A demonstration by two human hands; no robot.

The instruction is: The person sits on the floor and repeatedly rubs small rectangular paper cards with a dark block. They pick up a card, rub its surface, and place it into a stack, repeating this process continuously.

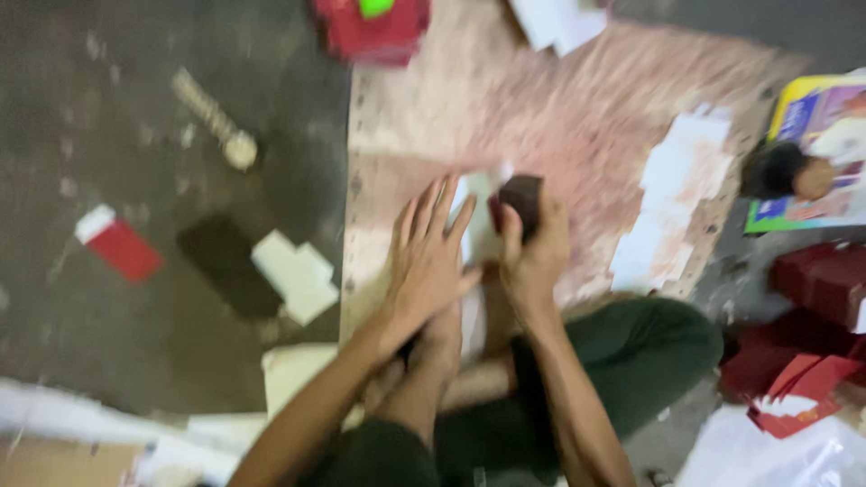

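Observation:
The picture is blurred by motion. My left hand (428,257) lies flat with fingers spread on a white sheet of paper (475,216) that rests on a pinkish wooden board (559,117). Just to its right, my right hand (534,252) grips a small dark maroon block (521,195) and presses it down at the sheet's far edge. Both forearms reach forward over my folded legs in dark green trousers (649,352).
On the grey floor at left lie a red-and-white card (117,245), a dark flat piece (225,263), a white cut-out (296,275) and a pale roll (216,117). Red boxes (825,280) stand at right, a red stack (374,32) at top, white scraps (672,203) on the board.

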